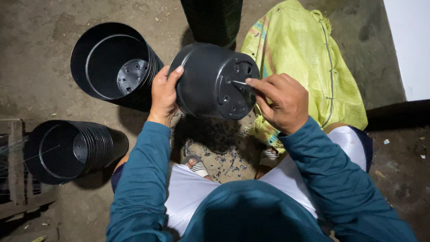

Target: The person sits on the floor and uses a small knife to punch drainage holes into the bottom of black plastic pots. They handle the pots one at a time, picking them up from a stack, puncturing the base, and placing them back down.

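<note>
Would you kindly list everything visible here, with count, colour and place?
held pot: one, black, centre, base turned towards the camera
thin tool: one, pale, tip at the pot's base
pot stacks: two lying on their sides, black, upper left and lower left; a third at the top edge
woven sack: one, yellow-green, upper right
plastic bits: many, small, on the ground between the feet
wooden frame: one, far left
left hand: grips the pot's rim
right hand: pinches the tool

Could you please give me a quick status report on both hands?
Left hand grips black pot. Right hand holds thin tool at its base. Nothing obstructing.
</note>
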